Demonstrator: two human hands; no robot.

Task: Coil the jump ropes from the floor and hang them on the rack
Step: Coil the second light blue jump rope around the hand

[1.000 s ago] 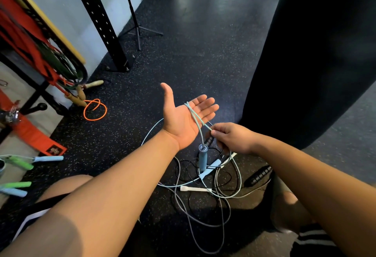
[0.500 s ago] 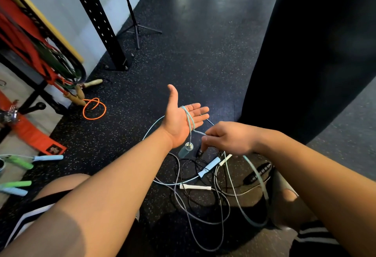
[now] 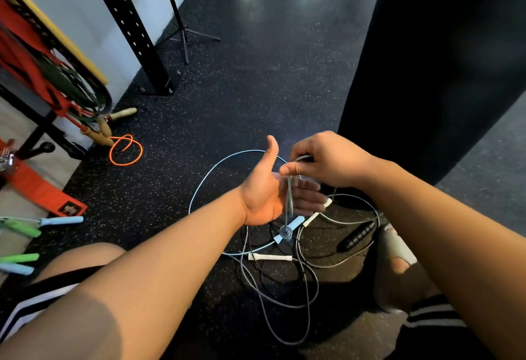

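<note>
Winding the pale blue rope (image 3: 289, 200) is barely under way, folks: I make out a strand or two across the left hand (image 3: 264, 194), with one handle (image 3: 285, 231) dangling just below the palm. The rest of that rope sweeps out in a big loop on the floor (image 3: 256, 89) and runs into the tangle (image 3: 284, 282) of grey and black cords, a white handle (image 3: 270, 257) and a black handle (image 3: 357, 236) lying among them. An orange rope (image 3: 126, 150) sits well apart, near the foot of the rack (image 3: 37, 134). So by my reckoning there's lots to go: finish this coil, hang it, then tackle the others.

Now the hands. The left is held out flat, thumb up, fingers straight and pointing across, serving as the spool. The right hand (image 3: 327, 160) is just above those fingers, thumb and forefinger pinching the blue rope, the other fingers curled in.
</note>
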